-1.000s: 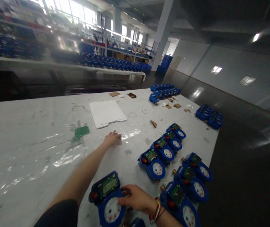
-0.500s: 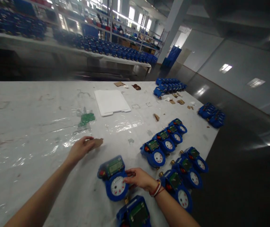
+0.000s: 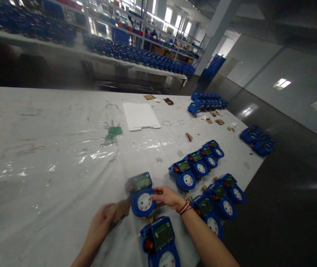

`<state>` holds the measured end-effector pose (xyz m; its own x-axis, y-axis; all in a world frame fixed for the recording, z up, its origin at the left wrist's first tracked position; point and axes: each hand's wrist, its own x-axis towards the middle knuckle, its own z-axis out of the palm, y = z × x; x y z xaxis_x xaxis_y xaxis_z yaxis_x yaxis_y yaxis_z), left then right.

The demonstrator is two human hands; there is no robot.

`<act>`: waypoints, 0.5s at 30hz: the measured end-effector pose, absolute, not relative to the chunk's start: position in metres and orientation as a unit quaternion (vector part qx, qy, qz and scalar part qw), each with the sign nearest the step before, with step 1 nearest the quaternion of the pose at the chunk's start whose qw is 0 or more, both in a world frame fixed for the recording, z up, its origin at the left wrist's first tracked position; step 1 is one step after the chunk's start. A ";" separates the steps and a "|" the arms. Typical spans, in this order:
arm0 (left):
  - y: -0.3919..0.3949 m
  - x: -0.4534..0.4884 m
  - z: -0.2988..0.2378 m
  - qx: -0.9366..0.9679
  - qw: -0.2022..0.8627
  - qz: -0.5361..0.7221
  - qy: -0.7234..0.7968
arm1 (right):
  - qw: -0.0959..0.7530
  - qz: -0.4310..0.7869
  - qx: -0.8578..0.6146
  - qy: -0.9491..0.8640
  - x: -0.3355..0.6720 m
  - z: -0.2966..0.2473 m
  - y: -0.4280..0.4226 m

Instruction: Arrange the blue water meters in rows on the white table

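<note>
The right hand (image 3: 167,196) rests on the right rim of a blue meter (image 3: 143,195), fingers curled loosely against its housing at about 3 o'clock from the white dial, steadying it more than clamping it. The left hand (image 3: 100,225) sits at roughly 8 o'clock from that meter and pinches a brown cardboard scrap (image 3: 122,210), thumb over it, with the scrap's far end just reaching the meter's lower left edge. Whether that end is slid under the housing or only butting against it, I cannot say; the view is soft there.

The meter's long axis runs from its green display at 12 o'clock down to the dial and the brass fitting at 6 o'clock. The scrap lies across that line, pointing toward 2 o'clock, so the left hand is the nearer one to the contact point.

Room is tight at 6 o'clock, where a second meter (image 3: 161,241) lies just beside the brass fitting, and at 3 o'clock, where a double row of meters (image 3: 203,174) stands near the right wrist (a red cord is wound round it). From 9 round to 12 o'clock the plastic-covered table (image 3: 36,155) lies open, with a white board (image 3: 141,116) well apart toward 12 o'clock.
</note>
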<state>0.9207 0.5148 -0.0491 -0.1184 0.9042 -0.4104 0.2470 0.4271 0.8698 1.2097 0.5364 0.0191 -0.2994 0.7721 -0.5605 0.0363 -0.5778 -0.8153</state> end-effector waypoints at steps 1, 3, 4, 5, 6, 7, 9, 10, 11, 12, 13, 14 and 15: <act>0.512 0.925 -0.051 0.430 0.514 0.316 0.672 | 0.257 0.711 -0.533 -0.379 1.210 0.019 0.537; 0.510 0.934 -0.056 0.432 0.535 0.305 0.659 | 0.256 0.711 -0.534 -0.378 1.211 0.018 0.537; 0.509 0.938 -0.058 0.432 0.546 0.303 0.651 | 0.256 0.711 -0.535 -0.377 1.211 0.017 0.537; 0.509 0.941 -0.060 0.432 0.553 0.302 0.645 | 0.256 0.711 -0.536 -0.377 1.212 0.017 0.538; 0.510 0.944 -0.062 0.434 0.556 0.302 0.642 | 0.256 0.711 -0.537 -0.376 1.212 0.016 0.538; 0.510 0.946 -0.064 0.436 0.555 0.302 0.641 | 0.256 0.711 -0.537 -0.376 1.212 0.016 0.538; 0.511 0.949 -0.067 0.446 0.541 0.303 0.645 | 0.255 0.711 -0.537 -0.374 1.213 0.015 0.538; 0.512 0.949 -0.067 0.454 0.532 0.304 0.647 | 0.256 0.712 -0.537 -0.374 1.213 0.015 0.538; 0.512 0.949 -0.068 0.466 0.522 0.303 0.647 | 0.256 0.712 -0.537 -0.373 1.213 0.015 0.538; 0.511 0.949 -0.067 0.480 0.512 0.299 0.647 | 0.256 0.713 -0.537 -0.371 1.214 0.015 0.538; 0.511 0.949 -0.066 0.492 0.502 0.293 0.648 | 0.255 0.713 -0.538 -0.370 1.214 0.015 0.538; 0.510 0.948 -0.065 0.507 0.490 0.286 0.649 | 0.255 0.714 -0.538 -0.369 1.214 0.015 0.538; 0.509 0.948 -0.064 0.523 0.475 0.278 0.651 | 0.255 0.714 -0.538 -0.368 1.214 0.015 0.538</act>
